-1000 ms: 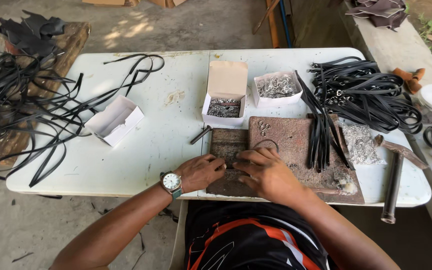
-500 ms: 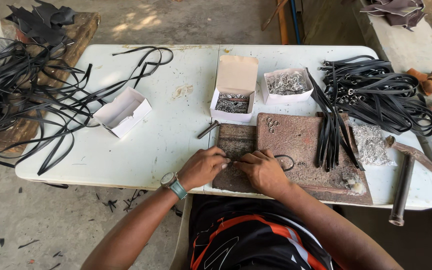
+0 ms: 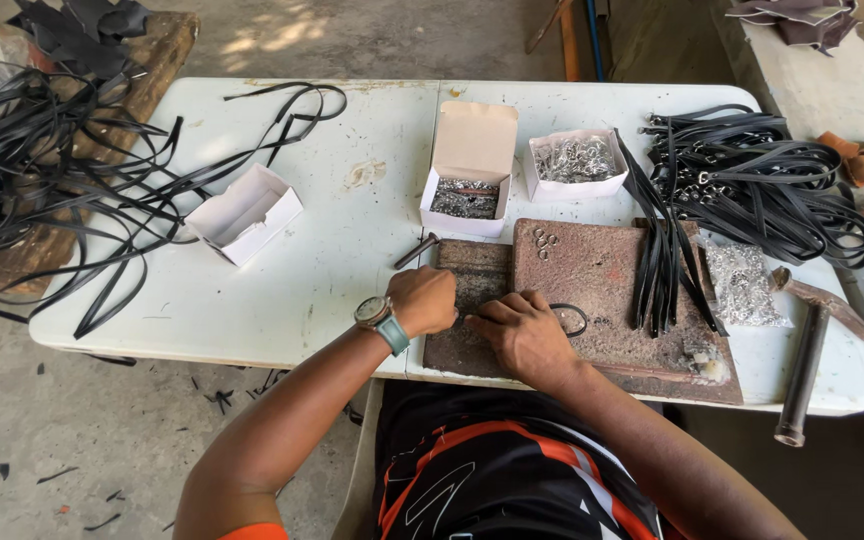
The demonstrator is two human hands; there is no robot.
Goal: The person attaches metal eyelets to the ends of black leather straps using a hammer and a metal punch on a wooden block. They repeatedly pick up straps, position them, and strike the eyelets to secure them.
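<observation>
Both my hands have stayed on the rusty flat metal slab [image 3: 602, 280]. My left hand [image 3: 424, 300] is clenched; my right hand [image 3: 520, 330] pinches a thin black leather strap loop [image 3: 570, 318].

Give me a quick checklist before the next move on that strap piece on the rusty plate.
1. Both hands on the work: left hand and right hand meet over the rusty plate: ok.
2. Black strap loop lies by the right hand: ok.
3. Grip on the small part between the hands: cannot tell.
4. Hammer within reach, lying at the table's right edge: ok.
5. Open box of metal fittings close behind the plate: ok.
</observation>
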